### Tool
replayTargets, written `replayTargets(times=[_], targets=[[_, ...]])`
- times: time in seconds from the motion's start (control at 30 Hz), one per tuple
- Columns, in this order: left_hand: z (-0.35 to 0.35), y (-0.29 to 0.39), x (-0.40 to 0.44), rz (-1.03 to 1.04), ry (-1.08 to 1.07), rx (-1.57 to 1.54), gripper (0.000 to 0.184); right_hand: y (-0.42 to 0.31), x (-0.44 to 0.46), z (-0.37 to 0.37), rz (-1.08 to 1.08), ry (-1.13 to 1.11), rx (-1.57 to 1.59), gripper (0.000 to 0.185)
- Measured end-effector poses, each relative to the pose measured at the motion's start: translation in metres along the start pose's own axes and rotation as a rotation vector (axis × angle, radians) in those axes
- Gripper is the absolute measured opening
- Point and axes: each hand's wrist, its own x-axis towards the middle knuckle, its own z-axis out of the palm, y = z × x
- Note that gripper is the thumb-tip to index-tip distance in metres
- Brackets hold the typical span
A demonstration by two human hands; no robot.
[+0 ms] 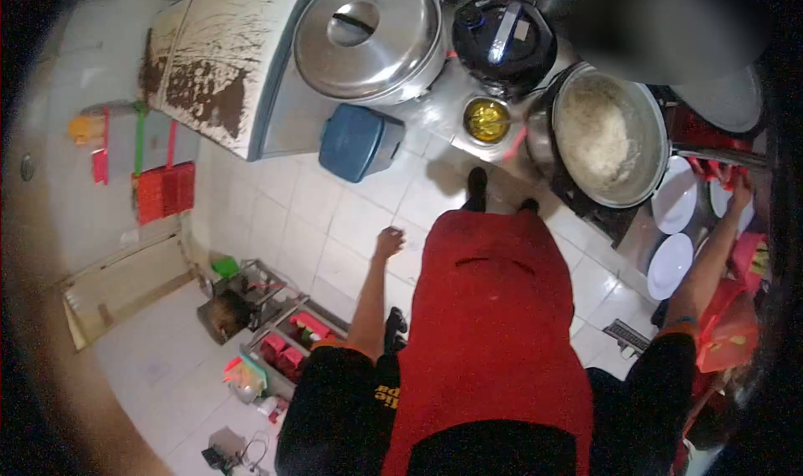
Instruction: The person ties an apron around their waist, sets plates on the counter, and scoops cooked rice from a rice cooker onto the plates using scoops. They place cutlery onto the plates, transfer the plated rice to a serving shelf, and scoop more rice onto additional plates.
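My left hand (pixel 390 242) hangs in the air over the tiled floor, left of the red apron (pixel 493 309). Its fingers are loosely curled but apart, and nothing shows in them. Far to the right, my right hand (pixel 740 188) reaches over the counter, its fingers closed at some small red items (pixel 709 170) whose kind is unclear. Under that hand lies a white plate (pixel 721 202), partly covered. Nearer stand another white plate (pixel 674 195) and a third white plate (pixel 670 266). Beside them a large open pot (pixel 661 154) contains white rice (pixel 602 137).
A lidded steel pot (pixel 368 37), a black rice cooker (pixel 504 41) and a container of yellow oil (pixel 487 120) stand ahead. A blue bin (pixel 355 143) sits on the floor. Low racks (pixel 293 330) are behind on the left; an orange-red container (pixel 728 338) is at right.
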Motion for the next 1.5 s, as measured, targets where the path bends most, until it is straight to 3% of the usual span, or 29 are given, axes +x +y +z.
replayTargets(times=[0.07, 0.17, 0.27, 0.3, 0.33, 0.4, 0.5, 0.6, 0.67, 0.73, 0.77, 0.8, 0.83, 0.87, 0.9, 0.97, 1.0, 1.07, 1.13, 1.2, 1.23, 1.3, 1.4, 1.5], targets=[[0.032, 0.072, -0.036, -0.108, 0.056, -0.020, 0.025, -0.007, 0.008, 0.008, -0.044, -0.116, -0.344, 0.040], [0.068, 0.068, -0.043, 0.194, 0.097, 0.398, 0.029, -0.008, 0.008, 0.032, -0.293, -0.272, -0.823, 0.041], [0.091, 0.075, -0.060, 0.279, -0.005, 0.570, 0.035, 0.021, 0.022, 0.055, -0.831, -0.368, -1.132, 0.043], [0.096, 0.108, -0.084, 0.122, -0.010, 0.585, 0.035, 0.032, 0.027, 0.062, -1.012, -0.363, -1.203, 0.043], [0.099, 0.115, -0.093, 0.127, 0.049, 0.871, 0.033, 0.045, 0.031, 0.070, -1.138, -0.315, -1.218, 0.044], [0.107, 0.120, -0.102, 0.238, 0.278, 1.179, 0.029, -0.043, -0.025, 0.082, -0.442, -0.335, -0.931, 0.041], [0.116, 0.202, -0.130, 0.397, 0.333, 0.850, 0.019, -0.077, -0.061, 0.073, -0.160, -0.246, -0.701, 0.044], [0.143, 0.289, -0.156, 0.585, 0.286, 0.636, 0.014, -0.104, -0.150, 0.056, -0.072, -0.030, -0.630, 0.044], [0.163, 0.341, -0.181, 0.677, 0.241, 0.480, 0.013, -0.134, -0.239, 0.059, 0.030, -0.093, -0.287, 0.029], [0.196, 0.382, -0.197, 0.630, -0.195, 0.283, 0.013, -0.118, -0.312, 0.073, 0.097, -0.164, -0.036, 0.027], [0.217, 0.387, -0.194, 0.649, -0.211, 0.268, 0.013, -0.139, -0.355, 0.081, 0.131, -0.221, -0.007, 0.024], [0.237, 0.391, -0.190, 0.639, -0.428, 0.122, 0.019, -0.164, -0.399, 0.089, 0.166, -0.277, 0.019, 0.023], [0.256, 0.394, -0.186, 0.618, -0.647, -0.017, 0.025, -0.212, -0.432, 0.103, 0.222, -0.215, 0.249, 0.022], [0.278, 0.398, -0.186, 0.634, -0.667, -0.015, 0.025, -0.209, -0.469, 0.112, 0.233, -0.402, 0.478, 0.023], [0.300, 0.401, -0.186, 0.552, -0.701, -0.137, 0.035, -0.244, -0.481, 0.103, 0.201, -0.653, 0.392, 0.033], [0.331, 0.395, -0.179, 0.390, -0.749, -0.292, 0.057, -0.302, -0.505, 0.103, 0.347, -0.770, 0.470, 0.038], [0.338, 0.377, -0.153, 0.305, -0.902, -0.356, 0.052, -0.312, -0.509, 0.099, 0.345, -0.849, 0.494, 0.039], [0.337, 0.418, -0.205, 0.199, -0.805, -0.640, 0.047, -0.319, -0.516, 0.099, 0.297, -0.967, 0.503, 0.040], [0.334, 0.407, -0.183, 0.143, -0.811, -0.625, 0.038, -0.315, -0.514, 0.093, 0.309, -0.964, 0.475, 0.040], [0.349, 0.402, -0.154, 0.349, -0.442, -0.603, 0.035, -0.315, -0.510, 0.087, 0.129, -0.827, 0.316, 0.039], [0.344, 0.412, -0.144, 0.287, -0.433, -0.581, 0.036, -0.320, -0.506, 0.082, 0.141, -0.745, 0.342, 0.035], [0.323, 0.432, -0.111, 0.309, -0.363, -0.341, 0.041, -0.303, -0.502, 0.073, 0.223, -0.734, 0.376, 0.031], [0.308, 0.474, -0.057, 0.574, -0.207, 0.252, 0.049, -0.275, -0.492, 0.063, 0.386, -0.667, 0.375, 0.020], [0.327, 0.499, 0.041, 0.667, -0.230, 0.458, 0.056, -0.271, -0.480, 0.054, 0.452, -0.538, 0.403, 0.017]])
